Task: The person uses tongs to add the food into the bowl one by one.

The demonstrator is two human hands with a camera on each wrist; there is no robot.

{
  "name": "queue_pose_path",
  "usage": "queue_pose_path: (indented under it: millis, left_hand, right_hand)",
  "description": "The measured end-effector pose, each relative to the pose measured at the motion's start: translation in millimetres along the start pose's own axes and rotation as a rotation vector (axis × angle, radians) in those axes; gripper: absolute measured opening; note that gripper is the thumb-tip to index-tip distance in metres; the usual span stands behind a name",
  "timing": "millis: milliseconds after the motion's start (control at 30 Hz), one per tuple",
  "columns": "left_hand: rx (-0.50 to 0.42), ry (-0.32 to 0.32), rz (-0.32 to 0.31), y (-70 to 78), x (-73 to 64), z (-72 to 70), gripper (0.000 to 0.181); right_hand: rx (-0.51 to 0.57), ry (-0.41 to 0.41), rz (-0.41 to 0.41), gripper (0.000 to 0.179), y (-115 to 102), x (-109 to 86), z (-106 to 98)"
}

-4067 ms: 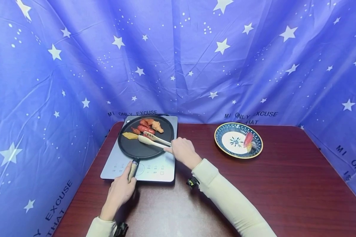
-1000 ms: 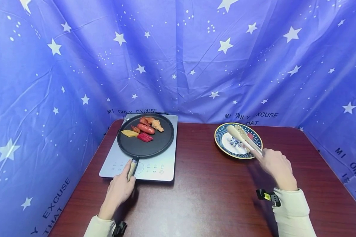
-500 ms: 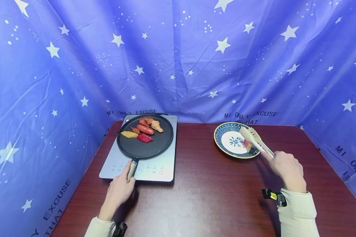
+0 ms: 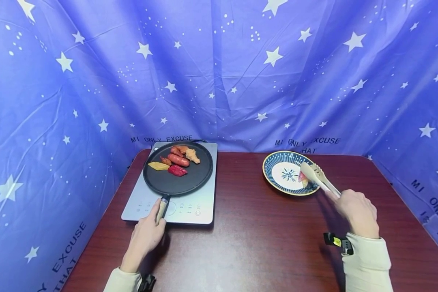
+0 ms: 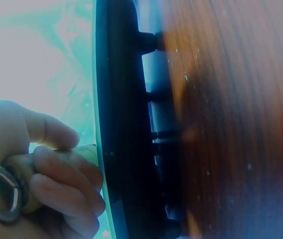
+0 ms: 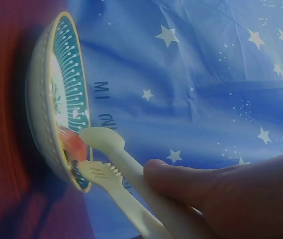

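My left hand (image 4: pixel 147 233) grips the wooden handle (image 4: pixel 162 209) of a black frying pan (image 4: pixel 179 185). In the left wrist view its fingers (image 5: pixel 64 191) curl round that handle. A pair of cream tongs (image 4: pixel 319 177) is in my right hand (image 4: pixel 357 211), held over the right side of a patterned plate (image 4: pixel 271 182). Under the tongs lies a pinkish-red food piece (image 6: pixel 72 143), partly hidden, with a yellowish bit (image 4: pixel 305 183) beside it. The tong tips stand apart near the red piece; whether they touch it I cannot tell.
The pan sits on a silver induction cooker (image 4: pixel 133 211). In it lie a sausage (image 4: pixel 179 160), a dark red piece (image 4: pixel 177 170), a yellow piece (image 4: pixel 158 166), fried chicken (image 4: pixel 192 155) and other brown pieces. A blue star-print curtain (image 4: pixel 219 81) surrounds the table (image 4: pixel 241 251).
The tongs moved from the pan, where they held the dark red piece, to the plate, then slightly right. That piece now lies in the pan. The left hand keeps its grip.
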State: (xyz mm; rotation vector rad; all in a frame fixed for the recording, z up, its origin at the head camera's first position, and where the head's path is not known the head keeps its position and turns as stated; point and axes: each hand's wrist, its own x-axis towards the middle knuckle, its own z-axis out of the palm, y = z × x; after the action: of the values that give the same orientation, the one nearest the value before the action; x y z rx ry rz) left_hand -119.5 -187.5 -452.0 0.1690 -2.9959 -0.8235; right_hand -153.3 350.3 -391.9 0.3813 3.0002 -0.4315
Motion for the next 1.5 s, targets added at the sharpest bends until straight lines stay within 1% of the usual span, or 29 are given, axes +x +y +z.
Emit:
queue_pose_path:
  millis: [133, 333, 533, 667, 867, 1033, 1133, 1233, 1500]
  left_hand:
    - [-0.004, 0.0, 0.001, -0.6, 0.3, 0.0, 0.067]
    - [-0.01, -0.002, 0.002, -0.9, 0.1, 0.0, 0.067]
    - [-0.009, -0.003, -0.001, -1.0, 0.8, -0.3, 0.067]
    - [-0.009, -0.005, -0.003, -0.8, 0.9, -0.4, 0.067]
    - [-0.011, -0.006, -0.005, -1.0, 0.8, -0.3, 0.067]
    - [-0.012, -0.004, -0.004, -1.0, 0.2, 0.0, 0.067]
    - [-0.011, -0.001, -0.004, -1.0, -0.2, 0.3, 0.067]
    - [-0.01, 0.0, -0.003, -0.9, -0.1, 0.5, 0.066]
    - [-0.012, -0.005, -0.007, -0.7, 0.1, -0.2, 0.066]
  right_hand:
    - [-0.006, -0.015, -0.011, 0.073, -2.1, 3.2, 4.8]
    - [-0.027, -0.006, -0.059, 0.068, -6.7, 9.9, 12.0]
    - [-0.039, -0.001, -0.081, 0.067, -8.7, 11.8, 14.3]
    - [-0.034, 0.009, -0.083, 0.069, -7.0, 8.5, 10.6]
    - [-0.016, 0.007, -0.045, 0.066, -4.6, 5.2, 6.1]
    - [-0.024, -0.019, -0.043, 0.063, -3.5, 8.1, 6.7]
    - [-0.03, -0.013, -0.053, 0.063, -3.7, 11.4, 10.8]
    - [-0.034, 0.004, -0.074, 0.062, -4.6, 13.9, 15.3]
    - [-0.052, 0.035, -0.161, 0.057, -12.5, 15.3, 22.5]
